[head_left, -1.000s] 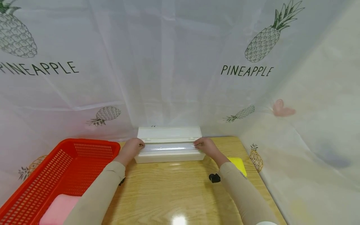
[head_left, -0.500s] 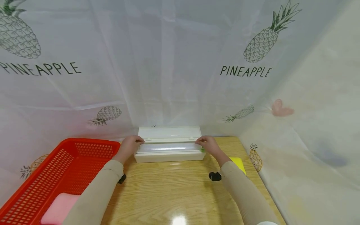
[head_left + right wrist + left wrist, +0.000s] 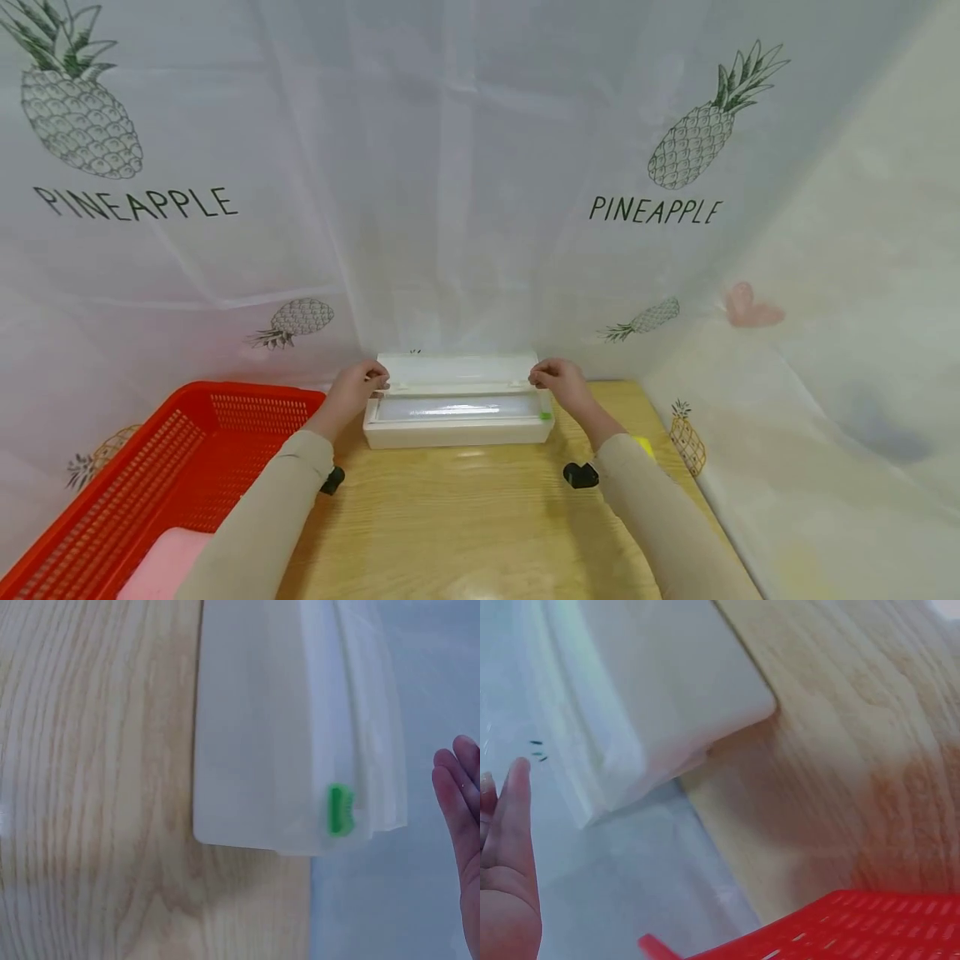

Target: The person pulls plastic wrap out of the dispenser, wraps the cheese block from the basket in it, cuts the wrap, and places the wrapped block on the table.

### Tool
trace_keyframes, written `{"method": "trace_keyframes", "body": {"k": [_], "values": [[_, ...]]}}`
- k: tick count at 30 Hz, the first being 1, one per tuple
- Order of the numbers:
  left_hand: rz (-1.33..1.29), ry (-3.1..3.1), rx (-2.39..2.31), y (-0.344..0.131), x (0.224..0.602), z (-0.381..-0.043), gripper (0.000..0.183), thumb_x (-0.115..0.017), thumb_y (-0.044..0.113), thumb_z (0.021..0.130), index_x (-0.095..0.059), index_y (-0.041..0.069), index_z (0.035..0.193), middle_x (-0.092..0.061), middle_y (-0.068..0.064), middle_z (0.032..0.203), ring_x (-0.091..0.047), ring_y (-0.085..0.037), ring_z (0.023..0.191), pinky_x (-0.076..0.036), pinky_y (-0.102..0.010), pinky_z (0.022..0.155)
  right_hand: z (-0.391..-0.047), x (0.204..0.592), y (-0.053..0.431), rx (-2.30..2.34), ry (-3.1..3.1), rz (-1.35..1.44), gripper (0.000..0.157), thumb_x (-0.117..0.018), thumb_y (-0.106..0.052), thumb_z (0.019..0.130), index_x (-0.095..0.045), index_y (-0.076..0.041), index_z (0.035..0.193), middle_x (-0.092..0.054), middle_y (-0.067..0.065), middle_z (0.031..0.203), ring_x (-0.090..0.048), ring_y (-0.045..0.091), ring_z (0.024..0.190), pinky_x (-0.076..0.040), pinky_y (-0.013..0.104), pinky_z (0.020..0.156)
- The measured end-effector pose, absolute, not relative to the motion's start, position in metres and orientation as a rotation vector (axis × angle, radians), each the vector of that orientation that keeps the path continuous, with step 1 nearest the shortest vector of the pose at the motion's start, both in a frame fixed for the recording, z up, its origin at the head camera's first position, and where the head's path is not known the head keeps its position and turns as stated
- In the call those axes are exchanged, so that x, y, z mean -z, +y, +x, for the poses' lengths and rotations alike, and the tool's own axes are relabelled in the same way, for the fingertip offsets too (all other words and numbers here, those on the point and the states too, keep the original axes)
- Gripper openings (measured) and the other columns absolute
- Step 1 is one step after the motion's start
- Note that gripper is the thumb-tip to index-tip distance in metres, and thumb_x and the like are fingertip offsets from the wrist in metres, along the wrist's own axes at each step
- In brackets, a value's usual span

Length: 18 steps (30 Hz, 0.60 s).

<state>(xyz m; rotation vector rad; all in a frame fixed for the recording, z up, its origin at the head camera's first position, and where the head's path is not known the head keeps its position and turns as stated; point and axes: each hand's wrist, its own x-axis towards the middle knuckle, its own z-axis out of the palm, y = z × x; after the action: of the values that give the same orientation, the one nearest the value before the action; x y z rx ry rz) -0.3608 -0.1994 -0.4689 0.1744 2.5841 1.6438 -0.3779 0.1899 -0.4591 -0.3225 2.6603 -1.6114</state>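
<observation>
A white cling film dispenser (image 3: 459,435) stands at the back of the table, its lid (image 3: 457,368) tipped up behind. Inside lies the shiny film roll (image 3: 459,407), with a green slider (image 3: 545,416) at the right end. My left hand (image 3: 354,398) is at the lid's left corner, thumb and fingertips pinched together. At the opposite corner my right hand (image 3: 567,392) pinches likewise. Between them the film they pinch is clear and hardly shows. The wrist views show the dispenser's ends and part of each hand, but the pinch itself is hidden there.
A red perforated basket (image 3: 225,398) stands to the left with a pink thing (image 3: 167,560) in it. Something yellow (image 3: 645,446) lies behind the right sleeve. A pineapple-print curtain (image 3: 442,208) hangs close behind the wooden table (image 3: 465,525).
Both hands have risen from the roll's ends to the lid's level and moved slightly apart. The green slider, hidden one second ago, has come into sight. The head view has tilted up slightly.
</observation>
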Motion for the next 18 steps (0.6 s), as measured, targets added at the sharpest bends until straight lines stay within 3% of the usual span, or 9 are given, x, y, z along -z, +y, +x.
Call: {"method": "trace_keyframes", "body": {"k": [6,11,18], "values": [[0.185,2.521,-1.744,-0.203,0.448,-0.358,0.021,-0.048,0.005,0.102,-0.053,-0.009,0.116,-0.053,-0.023,0.106,-0.059,-0.044,0.107,-0.051,-0.044,0.091,-0.382,0.437,0.19,1.659,2.665,-0.323,0.018,-0.054,-0.005,0.1,-0.065,0.008,0.107,-0.068,0.018,0.098,-0.063,0.041,0.098,-0.052,0.047,0.087],[0.187,2.581,-1.693,-0.204,0.428,-0.356,0.02,-0.048,0.007,0.103,-0.054,-0.007,0.116,-0.056,-0.025,0.111,-0.064,-0.035,0.101,-0.054,-0.038,0.086,-0.384,0.419,0.191,1.648,2.712,-0.353,0.018,-0.056,-0.008,0.1,-0.066,0.005,0.106,-0.068,0.018,0.099,-0.064,0.039,0.098,-0.055,0.037,0.082],[0.231,2.644,-1.69,-0.204,0.404,-0.359,0.021,-0.047,0.004,0.102,-0.055,-0.009,0.117,-0.063,-0.026,0.108,-0.064,-0.036,0.101,-0.055,-0.034,0.084,-0.384,0.388,0.192,1.618,2.73,-0.355,0.026,-0.056,-0.01,0.1,-0.064,0.01,0.114,-0.068,0.019,0.105,-0.066,0.033,0.097,-0.054,0.037,0.084]]}}
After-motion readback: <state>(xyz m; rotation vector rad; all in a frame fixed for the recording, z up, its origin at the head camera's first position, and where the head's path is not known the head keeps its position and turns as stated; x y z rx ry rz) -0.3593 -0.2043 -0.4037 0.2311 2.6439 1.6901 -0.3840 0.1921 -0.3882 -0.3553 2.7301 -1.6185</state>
